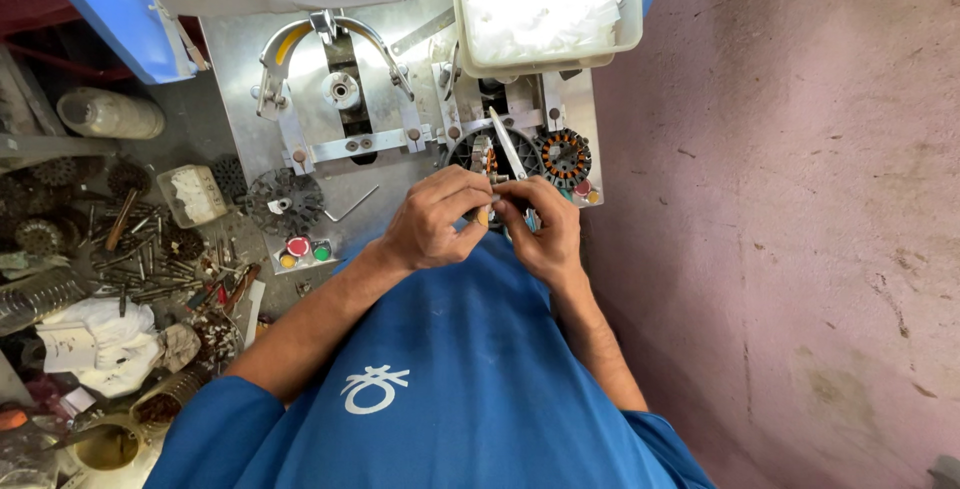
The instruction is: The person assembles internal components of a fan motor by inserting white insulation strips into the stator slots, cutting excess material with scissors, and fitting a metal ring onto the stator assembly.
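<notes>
Head view, looking straight down over a blue shirt (450, 399) at two bare hands meeting above a metal machine plate (235, 59). Left hand (432, 219): fingers curled tight, thumb and forefinger pinched on a small pale part (484, 213) at the point where both hands meet; what exactly this part is cannot be told. Right hand (540, 229): fingers clenched around a thin white strip (508, 144), which rises slantwise from the fingertips, away from the body. Just beyond the fingertips, and partly hidden by them, lies a dark round stator ring (472, 149); just to the right of it sits a second stator (565, 157) wound with copper coils. Farther beyond the fingers stands a white plastic tray (545, 49) of pale material. To the left of the left hand, on the plate, rest a dark toothed disc (283, 201) and a small box with red and green buttons (305, 250). Well to the left of both hands, the desk (190, 134) carries scattered metal pins (140, 259), a clear bottle on its side (108, 114) and white rags (105, 344). To the right of the right hand runs a bare pinkish floor (800, 229).
</notes>
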